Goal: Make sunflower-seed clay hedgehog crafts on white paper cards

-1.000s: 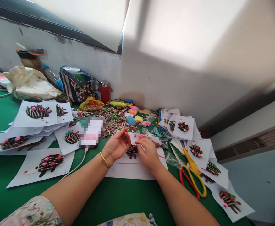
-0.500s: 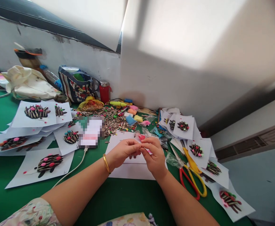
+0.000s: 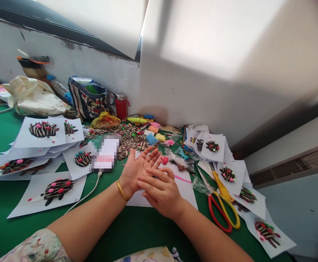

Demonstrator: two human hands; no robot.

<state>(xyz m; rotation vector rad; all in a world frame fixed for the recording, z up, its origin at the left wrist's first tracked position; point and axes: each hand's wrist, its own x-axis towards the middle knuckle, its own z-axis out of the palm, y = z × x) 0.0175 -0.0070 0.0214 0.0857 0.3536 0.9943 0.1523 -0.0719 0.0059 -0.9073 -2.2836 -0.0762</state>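
Note:
My left hand [image 3: 134, 174] is palm up with its fingers spread, a gold bangle on the wrist. Across its palm and finger bases lies my right hand [image 3: 162, 189], palm down, fingers stretched out. Whether anything small sits between the palms is hidden. Both hands are over white paper [image 3: 187, 198] on the green table. Just beyond my fingers is a red lump of clay [image 3: 164, 160], beside clear plastic wrappers [image 3: 176, 158]. A thin pink stick [image 3: 183, 178] rests on the paper to the right of my right hand.
Scissors [image 3: 221, 211] with red and yellow handles lie at right. Paper hedgehog pictures [image 3: 57, 191] are piled on both sides. Striped seeds [image 3: 131, 140] and coloured clay packs [image 3: 151, 139] spread behind. A phone [image 3: 105, 153] with a white cable is at left.
My hands have gone from pinched fingertips together to opened out, the left palm turned up and the right laid over it. The pink stick now shows on the paper.

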